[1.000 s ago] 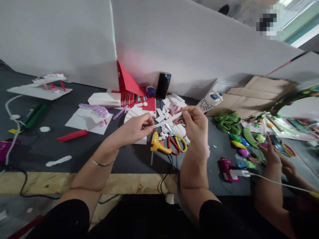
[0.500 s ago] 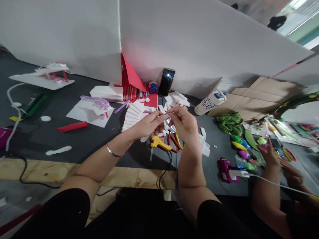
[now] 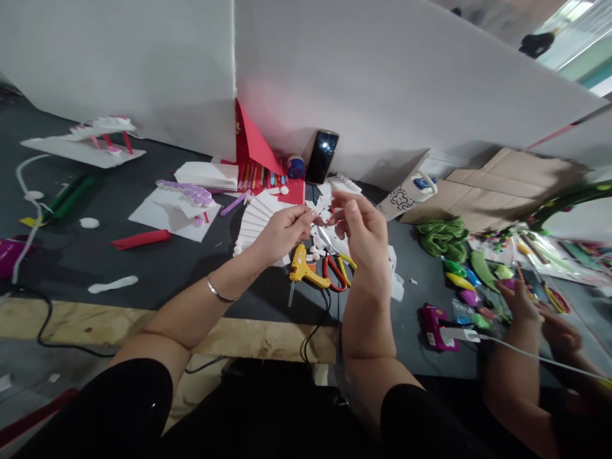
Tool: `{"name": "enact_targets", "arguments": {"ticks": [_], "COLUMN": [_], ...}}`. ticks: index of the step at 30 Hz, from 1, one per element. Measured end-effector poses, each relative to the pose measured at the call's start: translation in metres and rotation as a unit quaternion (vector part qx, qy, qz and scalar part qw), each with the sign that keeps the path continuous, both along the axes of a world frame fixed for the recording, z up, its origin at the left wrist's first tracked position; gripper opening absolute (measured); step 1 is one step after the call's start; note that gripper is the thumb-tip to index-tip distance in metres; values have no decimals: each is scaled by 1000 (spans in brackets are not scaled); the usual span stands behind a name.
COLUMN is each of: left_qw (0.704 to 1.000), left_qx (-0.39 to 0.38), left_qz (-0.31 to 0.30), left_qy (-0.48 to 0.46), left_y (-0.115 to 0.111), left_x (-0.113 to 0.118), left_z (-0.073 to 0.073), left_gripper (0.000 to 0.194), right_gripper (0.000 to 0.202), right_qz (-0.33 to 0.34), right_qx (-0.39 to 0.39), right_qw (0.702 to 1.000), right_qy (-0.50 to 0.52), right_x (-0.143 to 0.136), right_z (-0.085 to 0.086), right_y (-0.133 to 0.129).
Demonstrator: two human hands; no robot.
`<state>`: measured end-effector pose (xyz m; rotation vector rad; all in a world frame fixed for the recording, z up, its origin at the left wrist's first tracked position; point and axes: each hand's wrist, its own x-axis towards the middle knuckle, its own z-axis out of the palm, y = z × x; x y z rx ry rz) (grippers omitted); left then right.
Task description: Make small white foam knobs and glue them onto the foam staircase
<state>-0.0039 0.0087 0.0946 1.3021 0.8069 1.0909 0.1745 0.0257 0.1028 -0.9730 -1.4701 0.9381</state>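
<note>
My left hand is raised over the bench with thumb and fingers pinched together. Whatever it pinches, if anything, is too small to make out. A short gap to the right, my right hand has its fingers apart and loosely curled, with nothing visible in them. Just below the hands lie a yellow hot glue gun, red-handled scissors and a yellow-handled tool. Pleated white strips spread out behind my left hand. White scraps lie under both hands, partly hidden by them.
A phone leans on the white partition, near a blue-lidded jar. A white patterned bottle stands at right. Purple-topped paper model and red stick lie left. A co-worker's hands are at far right.
My hands have come apart from where they met. The right hand has shifted slightly right and its fingers have spread. The left hand stays pinched.
</note>
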Motion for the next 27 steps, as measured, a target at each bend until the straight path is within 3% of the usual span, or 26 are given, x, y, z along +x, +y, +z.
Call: {"name": "enact_targets", "arguments": {"ticks": [5, 12, 15, 19, 23, 27], "left_qw": [999, 976, 970, 974, 980, 985], "left_qx": [31, 98, 95, 73, 8, -25], "left_qz": [-7, -3, -39, -111, -162, -156], "left_qy": [19, 192, 219, 182, 119, 69], "left_y": [-2, -5, -5, -3, -1, 1], "left_x": [1, -1, -3, -7, -10, -9], "left_z": [2, 6, 6, 7, 7, 2], "left_gripper": [37, 34, 31, 27, 17, 17], "right_gripper": [42, 45, 43, 38, 43, 46], "right_qz": [34, -32, -71, -126, -139, -166], "right_qx": [-48, -34, -19, -5, 1, 19], "right_qw": [998, 999, 997, 991, 988, 982], "right_qy": [-13, 20, 32, 37, 66, 83], "right_x": [-3, -6, -4, 0, 3, 5], "right_z": [-8, -9, -5, 1, 2, 0], "right_y": [5, 5, 4, 5, 8, 11]}}
